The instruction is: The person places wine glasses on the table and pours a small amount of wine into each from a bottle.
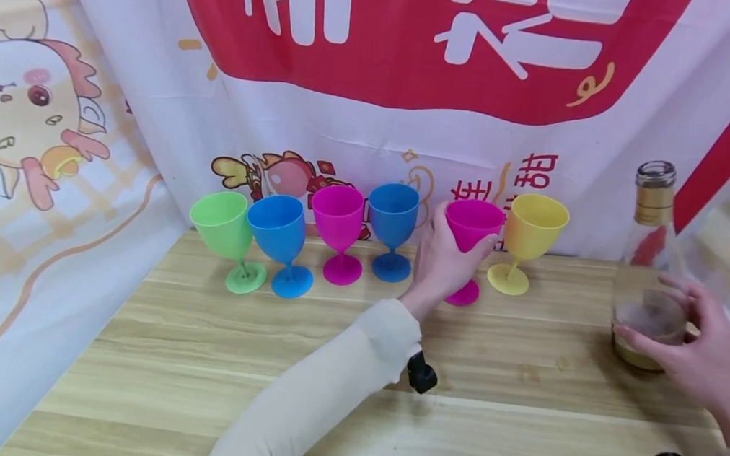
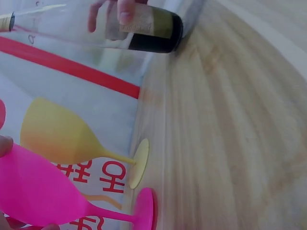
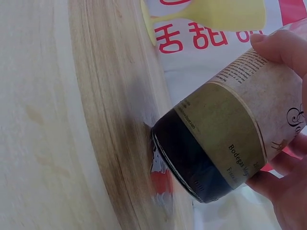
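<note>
While LH (image 1: pixel 447 260) round pink cup (image 1: pixel 475 222) – RH (image 1: pixel 709 345) round btl (image 1: pixel 648 289)

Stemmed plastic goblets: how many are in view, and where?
6 in the head view, left to right: light green plastic goblet, blue plastic goblet, magenta plastic goblet, second blue goblet, second magenta goblet held by the left hand, yellow plastic goblet. None seems hidden.

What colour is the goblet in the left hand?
The goblet in the left hand is bright pink, bowl to foot; the left wrist view shows it best.
</note>
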`<state>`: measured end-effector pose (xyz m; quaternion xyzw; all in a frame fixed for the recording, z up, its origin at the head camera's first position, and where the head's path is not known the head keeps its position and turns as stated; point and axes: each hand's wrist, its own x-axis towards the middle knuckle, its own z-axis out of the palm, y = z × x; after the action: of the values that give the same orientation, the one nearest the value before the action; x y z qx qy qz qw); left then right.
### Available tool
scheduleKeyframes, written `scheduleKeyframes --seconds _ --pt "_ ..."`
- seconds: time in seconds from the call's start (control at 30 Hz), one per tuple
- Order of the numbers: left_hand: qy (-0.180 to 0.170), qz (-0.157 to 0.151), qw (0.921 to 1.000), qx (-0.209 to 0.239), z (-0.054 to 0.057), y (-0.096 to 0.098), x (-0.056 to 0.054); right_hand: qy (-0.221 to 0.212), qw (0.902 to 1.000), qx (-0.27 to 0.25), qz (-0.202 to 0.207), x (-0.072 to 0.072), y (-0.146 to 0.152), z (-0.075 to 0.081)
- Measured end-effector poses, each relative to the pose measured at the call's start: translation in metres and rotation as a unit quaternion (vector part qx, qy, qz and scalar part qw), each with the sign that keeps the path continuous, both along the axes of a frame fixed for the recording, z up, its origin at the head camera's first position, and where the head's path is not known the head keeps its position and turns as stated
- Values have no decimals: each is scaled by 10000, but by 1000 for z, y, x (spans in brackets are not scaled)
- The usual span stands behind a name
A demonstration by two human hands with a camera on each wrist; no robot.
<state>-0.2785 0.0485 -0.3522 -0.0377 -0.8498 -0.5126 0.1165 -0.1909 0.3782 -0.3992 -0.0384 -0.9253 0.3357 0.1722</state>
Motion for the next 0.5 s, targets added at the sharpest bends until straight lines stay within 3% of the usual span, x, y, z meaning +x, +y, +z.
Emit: scheduleKeyframes --seconds 0.5 --pt "-109 -444 9989 -128 -3 -26 31 -104 9992 386 -66 1 -3 0"
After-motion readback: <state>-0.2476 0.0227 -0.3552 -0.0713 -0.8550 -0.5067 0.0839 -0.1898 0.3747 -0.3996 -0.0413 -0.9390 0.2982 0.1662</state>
